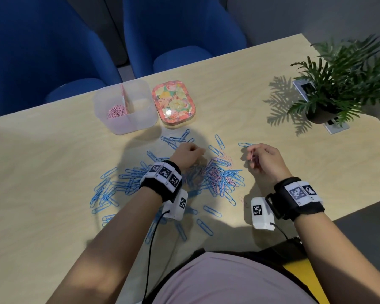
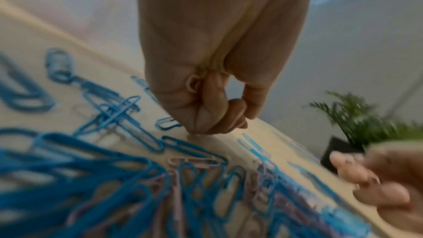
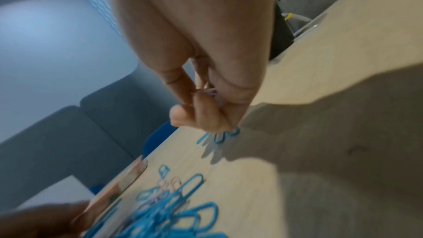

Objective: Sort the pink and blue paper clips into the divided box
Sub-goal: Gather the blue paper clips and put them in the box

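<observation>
The divided box [image 1: 125,107] stands at the far left of the tabletop [image 1: 42,163], well apart from both hands and beyond the heap of clips. Its left compartment already holds pink paper clips [image 1: 116,111]; its right compartment looks bare. That is the relation the next move depends on: anything pink in hand has to travel far and to the left, over the heap, to reach the left compartment.

The right hand [image 1: 267,162] hovers to the right of the heap, its grip narrow, thumb and fingers pinching a few pink clips [image 1: 253,157] that stand roughly upright between the fingertips. The left hand [image 1: 188,155] sits lower and closer to the box, fingers curled, just over the far edge of the mixed pile [image 1: 215,176]. It is the nearer hand to the box, so a transfer across or a direct reach by the right hand both seem possible. Blue paper clips [image 1: 106,191] spread widely to the left and near side, lying flat at every angle.

The head view gives the layout, but the left fist hides what it holds. The left wrist view shows a pale pink loop [image 2: 193,83] tucked inside the curled fingers, so that grip is closed on at least one clip. The right wrist view confirms pink wire [image 3: 209,92] pinched at the fingertips [image 3: 181,115], though blur prevents a count.

A floral tin [image 1: 173,104] stands just right of the box, and a potted plant [image 1: 342,80] at the far right.
</observation>
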Tool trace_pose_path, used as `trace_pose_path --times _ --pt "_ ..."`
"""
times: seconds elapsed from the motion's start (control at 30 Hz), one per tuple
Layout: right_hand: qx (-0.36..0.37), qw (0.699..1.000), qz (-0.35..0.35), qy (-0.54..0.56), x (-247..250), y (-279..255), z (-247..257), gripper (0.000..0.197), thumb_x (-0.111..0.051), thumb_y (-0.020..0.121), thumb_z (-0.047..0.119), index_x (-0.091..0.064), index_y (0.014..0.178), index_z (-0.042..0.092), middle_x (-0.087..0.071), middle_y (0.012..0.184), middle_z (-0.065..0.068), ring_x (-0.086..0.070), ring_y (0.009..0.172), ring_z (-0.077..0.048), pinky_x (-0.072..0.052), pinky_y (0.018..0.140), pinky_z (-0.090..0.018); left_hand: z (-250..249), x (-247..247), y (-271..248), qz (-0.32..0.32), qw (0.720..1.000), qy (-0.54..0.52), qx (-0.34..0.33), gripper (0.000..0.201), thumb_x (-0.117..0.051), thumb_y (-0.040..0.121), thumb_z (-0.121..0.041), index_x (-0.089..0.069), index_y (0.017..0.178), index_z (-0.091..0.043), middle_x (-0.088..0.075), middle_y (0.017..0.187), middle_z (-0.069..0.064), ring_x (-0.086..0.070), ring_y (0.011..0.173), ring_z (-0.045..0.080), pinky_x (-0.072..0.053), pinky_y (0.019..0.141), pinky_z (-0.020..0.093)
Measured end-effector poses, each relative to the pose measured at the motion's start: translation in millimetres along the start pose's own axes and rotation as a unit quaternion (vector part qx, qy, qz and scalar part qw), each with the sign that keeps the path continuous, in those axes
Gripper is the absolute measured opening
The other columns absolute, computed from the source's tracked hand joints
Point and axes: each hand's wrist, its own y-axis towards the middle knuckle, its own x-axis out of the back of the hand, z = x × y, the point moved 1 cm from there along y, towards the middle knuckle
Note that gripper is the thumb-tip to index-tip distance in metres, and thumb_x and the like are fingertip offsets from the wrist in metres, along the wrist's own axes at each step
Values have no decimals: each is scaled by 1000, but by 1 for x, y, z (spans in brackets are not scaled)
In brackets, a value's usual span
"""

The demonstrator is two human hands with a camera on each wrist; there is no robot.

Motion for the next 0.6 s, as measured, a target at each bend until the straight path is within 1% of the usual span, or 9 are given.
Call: trace_pose_path --times 0.07,0.1,0.13,0.2,0.27,0.4,0.47,0.53,0.6 --pt "31 995 6 -97 -9 0 -4 27 -45 82 12 -53 57 19 -52 39 8 -43 34 -7 -33 39 -15 0 -6 1 -2 992 124 -36 24 -54 89 -30 -60 85 -7 -61 79 6 -52 71 21 -42 70 31" --pt "52 983 24 -176 -13 1 -6 23 -54 76 24 -51 54 20 -56 45 8 -52 44 -10 -40 47 -22 0 -9 0 -8 982 185 -40 24 -56 87 -34 -59 83 -11 -60 81 4 -53 74 21 -41 72 31" --pt "58 957 47 -279 -16 1 -8 23 -63 71 33 -52 56 20 -62 56 6 -58 57 -15 -45 58 -29 -2 -12 -2 -16 970 238 -42 23 -58 84 -38 -57 81 -15 -60 81 1 -54 76 20 -41 72 30" --pt "68 884 48 -459 -20 0 -13 24 -72 71 36 -53 71 22 -63 75 2 -57 74 -22 -43 71 -31 -4 -16 -4 -21 953 296 -53 19 -58 83 -37 -58 78 -18 -63 84 2 -59 82 21 -44 73 30" --pt "98 861 35 -497 -25 -2 -11 20 -72 74 30 -55 79 22 -63 82 0 -55 81 -24 -41 73 -30 -3 -17 -3 -17 953 298 -58 13 -56 84 -29 -59 80 -17 -66 91 5 -61 87 23 -44 75 30" --pt "136 848 55 -510 -32 0 -13 2 -63 80 17 -61 78 16 -68 91 -9 -61 92 -31 -43 74 -32 -4 -7 -2 1 989 143 -48 19 -52 89 -17 -50 70 -17 -63 83 4 -56 65 8 -39 68 23" --pt "139 839 71 -522 -31 5 -17 16 -61 84 21 -55 71 16 -67 89 -12 -60 90 -31 -41 71 -32 -10 -4 -4 18 999 19 -36 20 -50 91 -11 -53 71 -15 -63 76 6 -51 49 1 -40 56 18" --pt "136 843 96 -512 -28 6 -18 30 -61 87 25 -45 62 19 -63 79 -9 -57 81 -29 -37 67 -30 -15 -3 -5 32 993 -110 11 13 -45 93 -8 -57 88 -11 -55 69 2 -42 48 5 -33 38 13" --pt "125 864 128 -471 -23 10 -22 33 -61 87 26 -44 60 21 -55 66 -1 -52 71 -24 -36 66 -29 -19 -5 -5 51 973 -216 62 17 -40 94 -7 -56 94 -10 -47 65 1 -33 49 8 -22 32 11"
